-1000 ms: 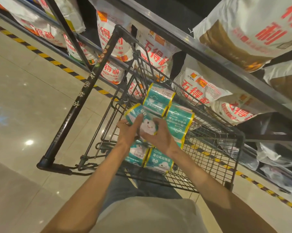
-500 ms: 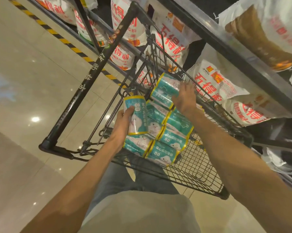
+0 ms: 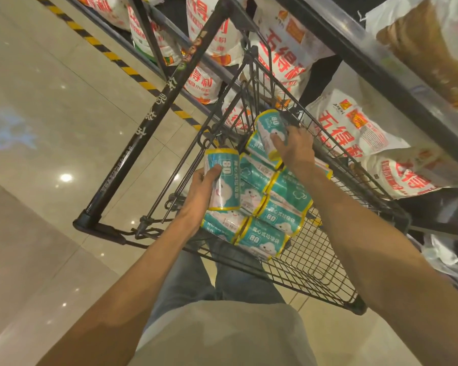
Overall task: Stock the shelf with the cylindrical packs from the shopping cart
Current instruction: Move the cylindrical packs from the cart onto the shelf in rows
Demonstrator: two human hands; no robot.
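Observation:
A black wire shopping cart (image 3: 317, 262) holds several teal cylindrical packs (image 3: 280, 207) with yellow rims and a cloud face print. My left hand (image 3: 202, 191) grips one pack (image 3: 223, 180) upright at the cart's left side, thumb across its label. My right hand (image 3: 295, 149) grips another pack (image 3: 268, 128), lifted above the pile near the cart's far end. The metal shelf (image 3: 354, 48) runs along the right, close beside the cart.
White sacks with red lettering (image 3: 354, 133) fill the lower shelf level, and brown-and-white sacks (image 3: 428, 40) lie on the level above. The cart's black handle bar (image 3: 154, 112) crosses the left. A yellow-black floor stripe (image 3: 117, 59) borders the shelf base. Glossy tiled floor lies left.
My right hand left the pack it shared with the left, reached to the cart's far end and lifted a second pack. My left hand turned its pack upright and raised it.

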